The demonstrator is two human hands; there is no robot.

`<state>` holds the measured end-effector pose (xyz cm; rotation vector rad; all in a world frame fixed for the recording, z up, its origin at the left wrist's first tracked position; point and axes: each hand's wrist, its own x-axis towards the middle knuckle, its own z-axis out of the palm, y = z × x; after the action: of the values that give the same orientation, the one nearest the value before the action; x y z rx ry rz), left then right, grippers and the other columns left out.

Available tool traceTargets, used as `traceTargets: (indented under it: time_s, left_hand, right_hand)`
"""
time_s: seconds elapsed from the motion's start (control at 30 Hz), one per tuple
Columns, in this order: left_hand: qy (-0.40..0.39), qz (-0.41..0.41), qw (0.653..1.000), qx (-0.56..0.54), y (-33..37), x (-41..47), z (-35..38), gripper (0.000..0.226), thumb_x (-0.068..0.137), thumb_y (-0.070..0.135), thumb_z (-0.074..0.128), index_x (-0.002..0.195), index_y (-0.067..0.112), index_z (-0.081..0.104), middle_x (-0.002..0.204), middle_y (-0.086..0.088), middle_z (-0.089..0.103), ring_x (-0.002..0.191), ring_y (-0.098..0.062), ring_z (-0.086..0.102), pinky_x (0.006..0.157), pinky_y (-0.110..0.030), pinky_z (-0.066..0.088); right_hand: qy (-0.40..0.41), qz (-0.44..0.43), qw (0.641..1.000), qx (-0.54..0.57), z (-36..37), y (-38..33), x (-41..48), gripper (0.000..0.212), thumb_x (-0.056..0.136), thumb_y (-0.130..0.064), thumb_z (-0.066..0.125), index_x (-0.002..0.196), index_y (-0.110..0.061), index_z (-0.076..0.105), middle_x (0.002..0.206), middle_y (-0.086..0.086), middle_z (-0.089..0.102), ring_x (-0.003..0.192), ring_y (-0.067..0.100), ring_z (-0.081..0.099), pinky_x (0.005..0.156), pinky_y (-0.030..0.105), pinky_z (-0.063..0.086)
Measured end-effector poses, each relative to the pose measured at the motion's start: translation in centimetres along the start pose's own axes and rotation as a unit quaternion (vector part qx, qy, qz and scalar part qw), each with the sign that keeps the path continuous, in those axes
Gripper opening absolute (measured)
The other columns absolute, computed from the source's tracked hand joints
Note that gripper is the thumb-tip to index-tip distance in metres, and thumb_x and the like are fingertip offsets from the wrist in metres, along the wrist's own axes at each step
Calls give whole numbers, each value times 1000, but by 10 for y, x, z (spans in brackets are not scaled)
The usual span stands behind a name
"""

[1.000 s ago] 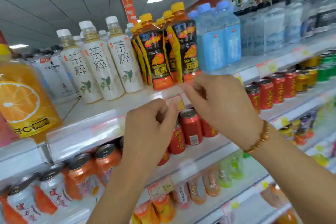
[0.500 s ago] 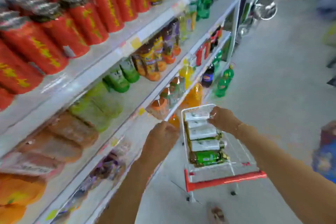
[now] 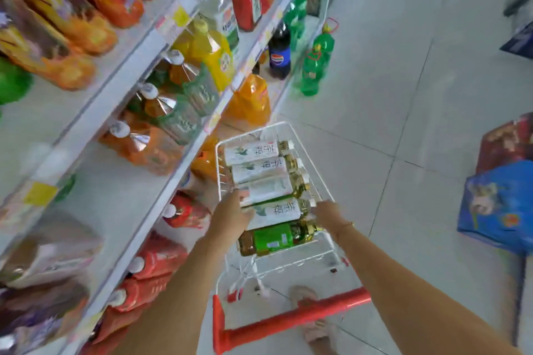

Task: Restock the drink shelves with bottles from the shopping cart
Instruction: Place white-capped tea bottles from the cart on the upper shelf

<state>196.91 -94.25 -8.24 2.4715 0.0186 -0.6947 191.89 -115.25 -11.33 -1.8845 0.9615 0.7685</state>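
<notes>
A white wire shopping cart (image 3: pixel 292 126) with a red handle (image 3: pixel 291 321) stands in the aisle below me. Several white-labelled tea bottles (image 3: pixel 255 152) lie side by side in it, with one green-labelled bottle (image 3: pixel 272 238) nearest the handle. My left hand (image 3: pixel 230 217) grips the base end of the nearest white tea bottle (image 3: pixel 278 210). At that bottle's cap end, my right hand (image 3: pixel 328 212) closes on the neck. The drink shelves (image 3: pixel 135 69) run along the left, their bottles blurred.
Large orange, yellow and green bottles (image 3: pixel 313 75) and a dark cola bottle (image 3: pixel 279 56) fill the lower shelves beside the cart. Blue and red boxes (image 3: pixel 500 204) are stacked on the tiled floor at right. My foot (image 3: pixel 302 294) shows under the cart.
My view swung from the upper shelf down to the cart. Both hands dropped from the shelf edge into the cart and took hold of a white tea bottle.
</notes>
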Motion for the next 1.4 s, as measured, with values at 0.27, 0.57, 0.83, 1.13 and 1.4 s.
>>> traceTargets:
  time_s: [0.27,0.57,0.83,1.13,1.4]
  left_hand:
    - [-44,58,980,184,0,78,58,67,80,15,71,138,13,38,138,-7,43,127,-24,41,102,-33,36]
    - [5,88,946,311,-14,111,80,76,68,47,75,130,17,43,128,-6,42,118,-23,40,101,-31,36]
    - [-20,21,980,195,-30,95,64,76,61,43,81,127,18,53,121,-3,45,113,-21,46,94,-32,42]
    - [-4,-9,974,-226,-20,-13,-26,68,51,53,75,113,30,58,107,7,68,99,-9,65,83,-33,55]
    - [69,-28,905,-419,2,-146,-128,53,56,34,69,106,22,58,86,8,75,77,-12,70,57,-23,54]
  right_hand:
    - [-67,144,899,408,53,11,58,34,89,-11,57,121,1,53,110,12,57,82,20,59,76,33,53]
    - [-100,170,872,447,66,15,73,29,74,-16,78,90,-8,55,66,4,58,37,9,51,30,15,36]
    - [-65,148,885,436,92,3,77,81,51,-32,90,117,-5,52,106,9,66,81,19,60,62,28,47]
    - [28,-153,950,271,45,-35,-20,69,51,-32,89,108,-22,52,96,-9,66,86,7,65,74,26,56]
    - [-38,-382,904,191,-21,-123,-179,66,55,-23,89,112,-20,56,102,-8,68,94,4,64,76,19,54]
